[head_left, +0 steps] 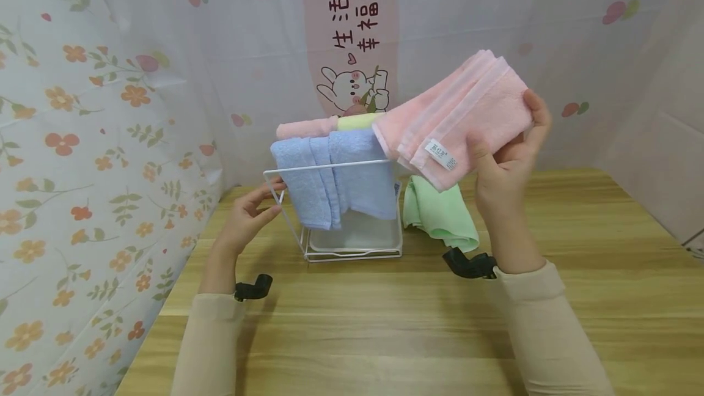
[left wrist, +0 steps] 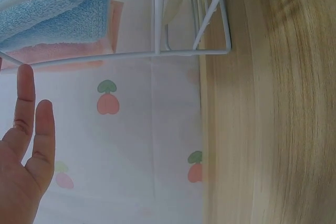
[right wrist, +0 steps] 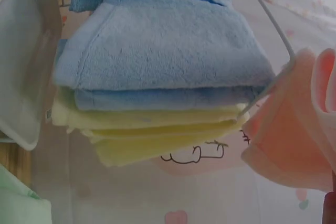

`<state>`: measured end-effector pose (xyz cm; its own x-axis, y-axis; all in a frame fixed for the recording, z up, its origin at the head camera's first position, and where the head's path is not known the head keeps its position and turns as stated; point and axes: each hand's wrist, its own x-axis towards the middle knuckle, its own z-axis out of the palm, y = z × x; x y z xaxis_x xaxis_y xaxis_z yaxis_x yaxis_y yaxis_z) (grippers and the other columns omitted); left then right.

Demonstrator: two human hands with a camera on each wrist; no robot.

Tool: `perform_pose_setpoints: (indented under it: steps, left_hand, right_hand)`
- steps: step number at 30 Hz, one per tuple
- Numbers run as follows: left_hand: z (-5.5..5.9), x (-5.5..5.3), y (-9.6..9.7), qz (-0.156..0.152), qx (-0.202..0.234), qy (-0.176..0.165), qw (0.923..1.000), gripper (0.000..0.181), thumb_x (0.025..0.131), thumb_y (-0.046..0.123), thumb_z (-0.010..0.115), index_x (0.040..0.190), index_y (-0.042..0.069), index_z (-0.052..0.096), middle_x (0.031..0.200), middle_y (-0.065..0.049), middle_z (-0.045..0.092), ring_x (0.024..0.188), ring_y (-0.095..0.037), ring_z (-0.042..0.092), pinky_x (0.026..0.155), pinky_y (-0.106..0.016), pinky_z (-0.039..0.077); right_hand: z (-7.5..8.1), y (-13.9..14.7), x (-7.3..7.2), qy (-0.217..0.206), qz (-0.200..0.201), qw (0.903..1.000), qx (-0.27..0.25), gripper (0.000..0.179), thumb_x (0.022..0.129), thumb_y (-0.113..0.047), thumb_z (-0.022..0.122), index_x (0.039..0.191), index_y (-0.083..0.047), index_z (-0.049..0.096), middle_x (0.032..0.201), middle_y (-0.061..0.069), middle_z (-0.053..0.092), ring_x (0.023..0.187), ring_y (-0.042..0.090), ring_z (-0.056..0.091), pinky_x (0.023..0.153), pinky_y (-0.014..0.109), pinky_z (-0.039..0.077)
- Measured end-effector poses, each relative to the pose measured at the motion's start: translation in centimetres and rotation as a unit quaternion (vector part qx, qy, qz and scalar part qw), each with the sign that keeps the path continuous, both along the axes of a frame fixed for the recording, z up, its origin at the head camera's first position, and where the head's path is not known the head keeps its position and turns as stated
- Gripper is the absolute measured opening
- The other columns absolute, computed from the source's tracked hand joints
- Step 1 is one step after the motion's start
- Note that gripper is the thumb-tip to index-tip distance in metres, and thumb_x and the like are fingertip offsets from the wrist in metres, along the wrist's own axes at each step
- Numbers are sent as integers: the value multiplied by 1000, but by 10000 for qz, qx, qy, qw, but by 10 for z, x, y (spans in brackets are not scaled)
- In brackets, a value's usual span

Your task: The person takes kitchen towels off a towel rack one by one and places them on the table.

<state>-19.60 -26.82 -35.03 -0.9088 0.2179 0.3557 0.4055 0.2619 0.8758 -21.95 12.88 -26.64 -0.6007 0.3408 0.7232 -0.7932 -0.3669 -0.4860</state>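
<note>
My right hand (head_left: 508, 170) pinches a folded pink towel (head_left: 467, 112) between thumb and fingers. It is lifted at the rack's upper right, its white label facing me. My left hand (head_left: 247, 216) reaches to the left side of a white wire rack (head_left: 354, 255). In the left wrist view, two fairly straight fingers (left wrist: 24, 95) show, one with its tip at the wire. Blue towels (head_left: 360, 170) hang over the rack's front. Behind them hang a yellow towel (right wrist: 157, 142) and another pink towel (head_left: 305, 129).
A crumpled green towel (head_left: 442, 212) lies on the wooden table (head_left: 357, 329) just right of the rack. A white tray (head_left: 357, 237) sits in the rack's base. Printed curtains (head_left: 231, 35) stand behind and at the left. A black mount (head_left: 255, 288) is on each wrist.
</note>
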Motion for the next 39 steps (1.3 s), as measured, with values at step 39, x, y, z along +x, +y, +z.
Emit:
perform_pose_setpoints:
  steps: [39]
  left_hand:
    - [-3,-4,-2,-14,64,52,10000,43,92,-2,63,134,-6,54,143,17,51,118,-18,52,95,-23,51]
  right_hand:
    - [-65,125,2,-2268,37,9227,3117,81,85,15,66,149,-23,34,123,-2,41,98,16,42,60,15,53]
